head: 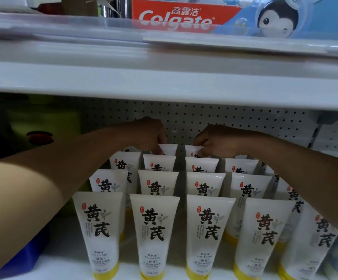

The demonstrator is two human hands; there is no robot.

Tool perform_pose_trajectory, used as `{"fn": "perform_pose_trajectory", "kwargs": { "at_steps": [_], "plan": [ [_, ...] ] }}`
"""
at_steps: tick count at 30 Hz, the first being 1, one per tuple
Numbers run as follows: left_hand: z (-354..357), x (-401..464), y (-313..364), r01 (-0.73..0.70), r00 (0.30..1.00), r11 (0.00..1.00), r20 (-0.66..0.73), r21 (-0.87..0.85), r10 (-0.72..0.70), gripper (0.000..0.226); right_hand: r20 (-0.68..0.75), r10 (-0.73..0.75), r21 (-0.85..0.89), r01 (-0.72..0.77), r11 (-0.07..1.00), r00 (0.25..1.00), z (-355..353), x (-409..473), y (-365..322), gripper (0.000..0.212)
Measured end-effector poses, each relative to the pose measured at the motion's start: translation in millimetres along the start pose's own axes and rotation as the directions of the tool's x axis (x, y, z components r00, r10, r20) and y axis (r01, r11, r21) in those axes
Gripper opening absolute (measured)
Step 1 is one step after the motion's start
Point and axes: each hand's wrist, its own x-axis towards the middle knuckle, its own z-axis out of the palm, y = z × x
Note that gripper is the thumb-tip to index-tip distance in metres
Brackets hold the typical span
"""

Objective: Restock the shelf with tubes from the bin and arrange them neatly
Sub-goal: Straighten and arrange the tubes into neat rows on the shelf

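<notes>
white shelf (63,265) under pegboard (224,122), both hands (150,134) (214,142) pinching rear tubes (168,149) (192,150)

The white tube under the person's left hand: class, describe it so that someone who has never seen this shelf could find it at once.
Start at the white pegboard back wall of the lower shelf. Follow the second column from the left of white, yellow-capped tubes back to its rearmost tube. Only its flat white top edge shows, pinched by the left hand, whereas its right-hand neighbour is under the right hand.
</notes>
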Motion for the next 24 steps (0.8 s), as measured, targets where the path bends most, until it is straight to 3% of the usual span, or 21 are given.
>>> {"fn": "perform_pose_trajectory", "kwargs": {
  "at_steps": [7,13,20,24],
  "plan": [
    [3,1,-3,-0.003,1.000,1.000,-0.031,-0.019,0.003,0.029,-0.076,0.007,0.110,0.001,0.994,0.997,-5,-8,0,0.040],
    [3,2,-3,-0.036,0.998,0.999,-0.043,0.020,0.037,0.020,-0.096,0.008,0.128,0.005,0.992,0.995,-6,-14,-1,0.042],
    [3,0,-2,-0.051,0.999,0.998,-0.016,0.032,0.051,0.028,-0.177,-0.008,0.094,0.025,0.995,0.984,-5,-19,-6,0.035],
    [-6,-9,4,-0.074,0.985,0.996,-0.163,-0.057,0.064,0.026,-0.253,-0.002,0.114,0.032,0.993,0.968,-9,-23,-9,0.032]
  ]
}}
